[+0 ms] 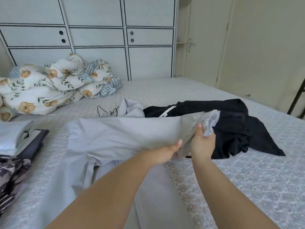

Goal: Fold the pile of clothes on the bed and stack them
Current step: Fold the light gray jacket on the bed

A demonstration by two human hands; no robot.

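Observation:
A light grey garment (pixel 115 138) lies spread across the bed in front of me, one long part lifted toward the right. My left hand (pixel 166 153) grips that lifted part from below, thumb on top. Just to its right, my right hand (pixel 202 144) pinches the gathered cuff end of the same part. Behind it, black clothes (pixel 231 119) lie crumpled, with another grey piece (pixel 132 108) beside them. A stack of folded clothes (pixel 18 141) sits at the left edge.
A bunched floral duvet (pixel 54 86) lies at the head of the bed on the left. The patterned bedspread (pixel 247 179) shows bare on the right. White cabinet panels (pixel 99 38) rise behind the bed, and a door (pixel 206 43) stands at the right.

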